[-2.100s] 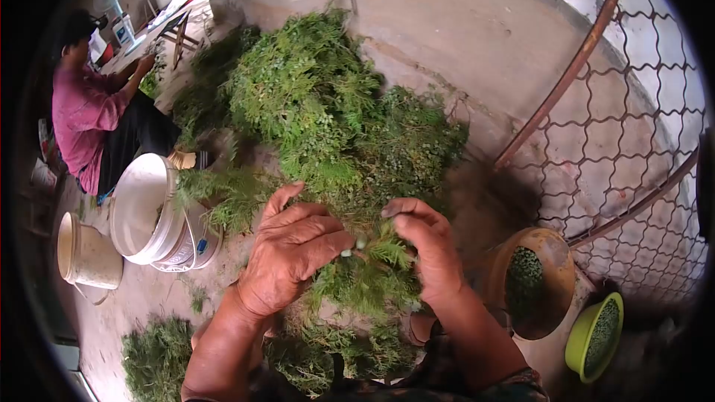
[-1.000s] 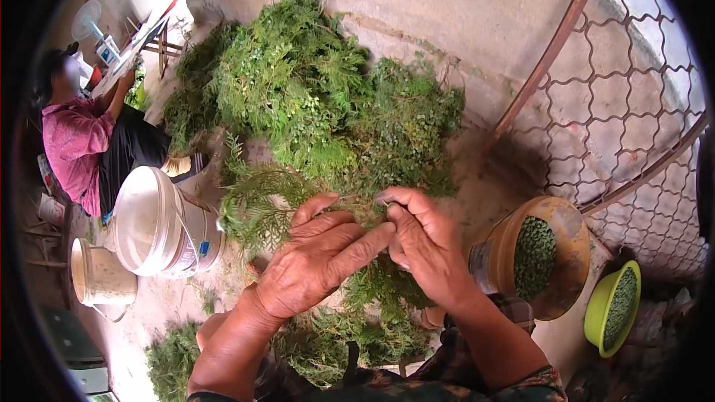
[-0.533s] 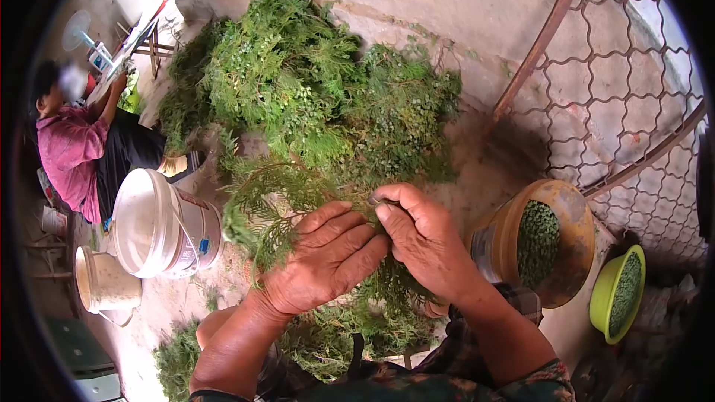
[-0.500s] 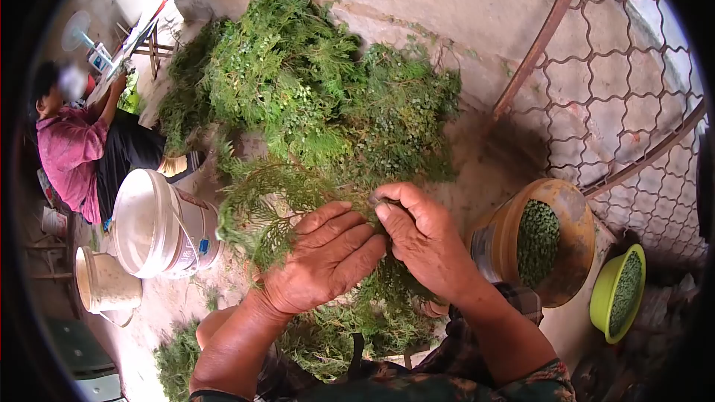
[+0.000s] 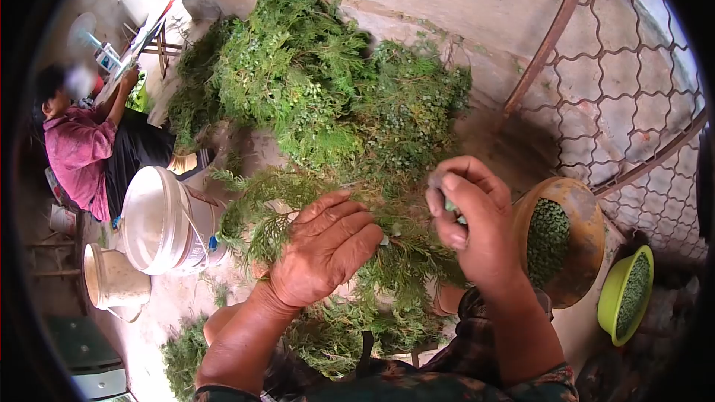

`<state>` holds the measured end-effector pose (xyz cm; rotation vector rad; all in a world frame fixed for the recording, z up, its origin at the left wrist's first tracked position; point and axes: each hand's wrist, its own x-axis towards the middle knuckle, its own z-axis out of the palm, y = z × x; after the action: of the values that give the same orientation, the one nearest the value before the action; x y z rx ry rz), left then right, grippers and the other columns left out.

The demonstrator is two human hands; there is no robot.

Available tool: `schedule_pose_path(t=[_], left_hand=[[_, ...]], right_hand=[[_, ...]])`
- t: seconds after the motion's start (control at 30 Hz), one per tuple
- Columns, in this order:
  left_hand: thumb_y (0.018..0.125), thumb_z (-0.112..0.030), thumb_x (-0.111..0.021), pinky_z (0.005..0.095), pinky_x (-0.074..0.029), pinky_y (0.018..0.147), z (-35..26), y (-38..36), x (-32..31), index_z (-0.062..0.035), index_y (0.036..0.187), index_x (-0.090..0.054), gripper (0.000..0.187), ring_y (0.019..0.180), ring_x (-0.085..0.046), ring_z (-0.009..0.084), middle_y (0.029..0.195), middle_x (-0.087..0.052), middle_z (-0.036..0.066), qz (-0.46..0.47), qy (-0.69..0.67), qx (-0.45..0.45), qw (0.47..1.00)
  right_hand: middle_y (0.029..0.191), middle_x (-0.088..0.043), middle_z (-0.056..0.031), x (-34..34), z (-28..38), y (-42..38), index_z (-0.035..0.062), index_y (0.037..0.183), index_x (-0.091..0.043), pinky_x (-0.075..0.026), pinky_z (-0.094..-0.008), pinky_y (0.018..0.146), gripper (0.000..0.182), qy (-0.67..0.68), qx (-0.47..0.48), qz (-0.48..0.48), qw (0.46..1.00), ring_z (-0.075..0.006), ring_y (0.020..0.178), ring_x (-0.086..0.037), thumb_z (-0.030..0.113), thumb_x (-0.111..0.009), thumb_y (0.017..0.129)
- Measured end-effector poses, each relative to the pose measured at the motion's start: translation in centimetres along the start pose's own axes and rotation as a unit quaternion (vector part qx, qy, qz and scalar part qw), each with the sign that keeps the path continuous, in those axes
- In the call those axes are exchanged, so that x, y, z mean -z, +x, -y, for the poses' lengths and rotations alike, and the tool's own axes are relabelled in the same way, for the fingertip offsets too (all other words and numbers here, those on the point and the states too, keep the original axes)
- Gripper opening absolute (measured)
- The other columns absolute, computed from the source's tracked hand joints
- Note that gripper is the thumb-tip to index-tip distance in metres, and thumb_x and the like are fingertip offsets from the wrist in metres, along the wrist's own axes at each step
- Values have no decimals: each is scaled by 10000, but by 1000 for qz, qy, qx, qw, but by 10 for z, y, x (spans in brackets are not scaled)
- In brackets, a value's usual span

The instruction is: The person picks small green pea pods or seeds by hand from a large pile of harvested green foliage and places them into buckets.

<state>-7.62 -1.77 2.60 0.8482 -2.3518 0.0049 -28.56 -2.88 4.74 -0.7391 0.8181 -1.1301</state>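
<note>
My left hand [image 5: 324,249] is closed round a leafy green sprig [image 5: 272,193], whose fronds stick out to the left and hang below. To its right, my right hand [image 5: 473,212] is raised with curled fingers round small pale green bits [image 5: 453,208]. The two hands are apart. Close to my right hand stands a tilted yellowish bucket [image 5: 588,242] with many small green berries [image 5: 548,238] inside. Beyond my hands lies a large heap of green branches [image 5: 298,82].
A white bucket [image 5: 153,219] and a smaller beige bucket [image 5: 119,279] stand at left. A person in a pink shirt [image 5: 74,152] sits behind them. At right are a green basin [image 5: 622,305] of berries and wire mesh [image 5: 618,82]. Cut greenery [image 5: 186,361] lies lower left.
My right hand has moved right, away from my left hand, with small green bits now between its fingers. My left hand still holds the sprig. The view has shifted slightly.
</note>
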Motion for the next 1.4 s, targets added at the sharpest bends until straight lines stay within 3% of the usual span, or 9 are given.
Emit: schedule_pose_path(t=[0.1, 0.23, 0.33, 0.5, 0.57, 0.67, 0.8, 0.97, 1.4], left_hand=[[677, -90, -638, 427, -430, 917, 2, -1, 2, -45, 901, -601, 232, 904, -595, 238, 897, -607, 80, 18, 10, 0, 1000], [682, -100, -634, 431, -399, 944, 4, -5, 2, -45, 882, -591, 212, 889, -581, 220, 875, -585, 65, 23, 45, 17, 999], [685, -81, -632, 451, -386, 948, 3, -7, -3, -65, 888, -612, 204, 922, -605, 216, 922, -627, 65, 26, -22, 35, 999], [687, -75, -631, 439, -398, 941, 6, -6, 0, -66, 882, -613, 196, 919, -605, 212, 918, -625, 63, 16, -68, 57, 996], [692, -76, -625, 435, -403, 936, 5, -5, 1, -70, 874, -617, 183, 913, -607, 213, 915, -627, 60, 7, -68, 47, 997], [676, -101, -640, 441, -380, 965, 4, -3, 5, -76, 872, -587, 205, 903, -581, 197, 914, -591, 54, 0, -75, 11, 997], [662, -94, -651, 441, -412, 926, 3, -5, 10, -84, 877, -614, 218, 912, -592, 208, 933, -600, 49, -31, -24, 5, 999], [649, -87, -651, 447, -408, 921, 4, -9, 13, -99, 878, -613, 233, 912, -595, 209, 938, -598, 51, -19, -2, 5, 1000], [642, -98, -642, 464, -371, 965, 4, -11, 13, -98, 861, -625, 220, 908, -603, 204, 937, -616, 46, -3, 7, 39, 999]], right_hand=[[713, -577, -59, 3, -1, 2, 0, 808, -570, -418, -281, 534, 153, -391, 164, 78, 902, -128, 586, -534, 137, -631, 842], [747, -581, -156, -5, -26, 1, -19, 864, -566, -444, -387, 601, 173, -478, 239, 139, 834, -334, 687, -578, 114, -655, 796], [734, -560, -162, -9, -30, 2, -8, 867, -565, -439, -384, 597, 150, -529, 206, 148, 810, -339, 673, -564, 101, -642, 798], [674, -538, -130, -13, -28, -2, 4, 869, -557, -413, -333, 520, 68, -514, 217, 127, 820, -277, 571, -530, 50, -573, 823], [661, -534, -81, -15, -14, -7, 22, 867, -545, -359, -254, 446, 45, -151, -37, 54, 986, -151, 487, -466, 58, -544, 839], [679, -521, -47, -7, 3, -1, 37, 857, -531, -300, -194, 411, 54, 150, -57, 87, 983, -44, 467, -384, 88, -522, 873], [697, -527, -49, -1, 6, 0, 44, 809, -526, -279, -202, 381, 118, -68, -16, 49, 996, -32, 441, -349, 125, -528, 896], [809, -628, -68, -4, -4, -2, -29, 971, -594, -461, -250, 669, 230, -374, 80, 159, 910, -104, 742, -567, 166, -631, 853], [746, -570, -166, -12, -29, 1, 2, 961, -534, -448, -365, 601, 171, -458, 201, 141, 854, -236, 673, -597, 127, -583, 857]])
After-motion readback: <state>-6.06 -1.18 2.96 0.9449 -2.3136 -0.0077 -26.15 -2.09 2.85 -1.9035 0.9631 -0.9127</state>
